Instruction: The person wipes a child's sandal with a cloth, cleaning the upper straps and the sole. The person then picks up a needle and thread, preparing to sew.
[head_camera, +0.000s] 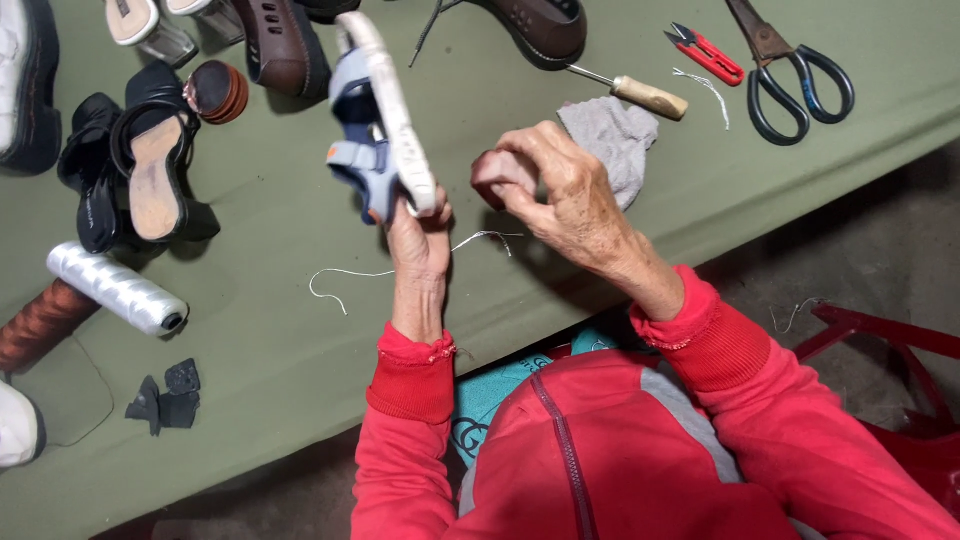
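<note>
The left hand (420, 240) grasps a small blue and grey sandal (380, 120) by its heel end and holds it up above the green table (300, 330), sole edge turned to the camera. The right hand (555, 190) is just beside the sandal, fingers curled; I cannot tell if it pinches something. A white thread (350, 272) lies on the table under the sandal. Beyond the right hand lie a grey cloth (620, 135) and an awl (640, 95).
</note>
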